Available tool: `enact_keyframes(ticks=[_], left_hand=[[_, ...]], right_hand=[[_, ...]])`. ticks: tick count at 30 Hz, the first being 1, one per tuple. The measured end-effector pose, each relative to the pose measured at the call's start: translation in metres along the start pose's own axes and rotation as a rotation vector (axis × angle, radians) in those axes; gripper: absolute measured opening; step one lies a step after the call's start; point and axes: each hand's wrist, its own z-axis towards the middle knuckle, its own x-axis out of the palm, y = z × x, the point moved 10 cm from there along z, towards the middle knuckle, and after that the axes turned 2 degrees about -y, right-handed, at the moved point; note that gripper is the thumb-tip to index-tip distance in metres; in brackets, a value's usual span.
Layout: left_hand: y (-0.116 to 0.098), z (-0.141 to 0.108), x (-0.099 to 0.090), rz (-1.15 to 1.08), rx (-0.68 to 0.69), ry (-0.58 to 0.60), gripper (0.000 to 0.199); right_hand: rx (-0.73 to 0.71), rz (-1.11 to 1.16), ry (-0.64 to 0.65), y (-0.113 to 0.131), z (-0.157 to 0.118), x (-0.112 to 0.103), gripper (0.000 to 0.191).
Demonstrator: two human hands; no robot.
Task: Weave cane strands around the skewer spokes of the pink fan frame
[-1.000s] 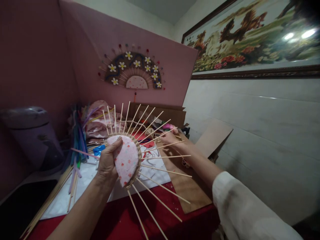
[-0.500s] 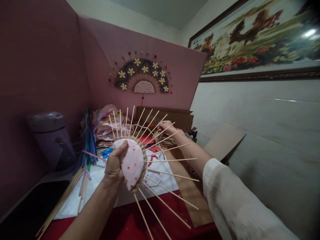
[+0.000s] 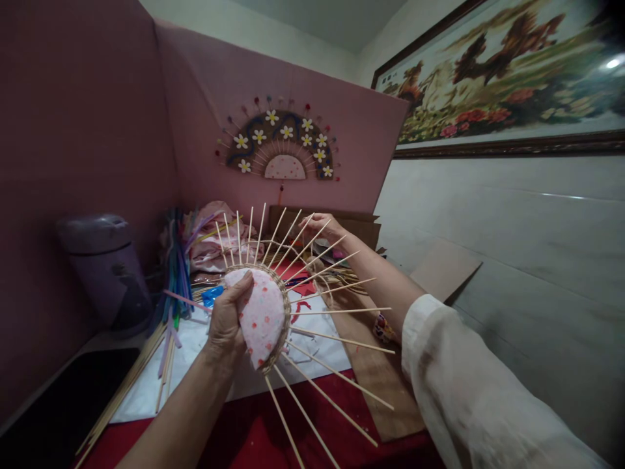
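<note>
A half-round piece covered in pink spotted cloth (image 3: 263, 316) has a woven rim and many thin sticks (image 3: 342, 311) fanning out from its curved edge. My left hand (image 3: 229, 319) grips it at its straight side, thumb on top of the cloth. Beyond the upper sticks, my right hand (image 3: 322, 228) is raised with its fingers pinched together. A thin strand (image 3: 273, 243) runs behind the sticks toward that hand; whether the fingers hold it is too small to tell.
A finished flower fan (image 3: 286, 140) hangs on the pink board. Bundled coloured stems (image 3: 178, 260), crumpled pink cloth (image 3: 209, 234) and a lilac container (image 3: 107, 273) stand left. Loose sticks (image 3: 122, 391) lie on white paper (image 3: 195, 332). Brown board (image 3: 385, 397) lies to the right.
My right hand has risen and moved slightly away from the cloth piece, its fingers still together. My left hand keeps its grip; the view has shifted a little.
</note>
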Motion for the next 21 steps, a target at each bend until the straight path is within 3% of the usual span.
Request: enact_keyframes(ticks=[16,21], left_hand=[[0.004,0.001,0.001,0.014,-0.021,0.005,0.006],[0.002,0.001,-0.001,0.002,0.004,-0.003,0.003]], right_hand=[[-0.197,0.047,0.195,0.048,-0.007,0.034,0.022],[-0.122,-0.086,0.284,0.041,-0.016,0.040,0.021]])
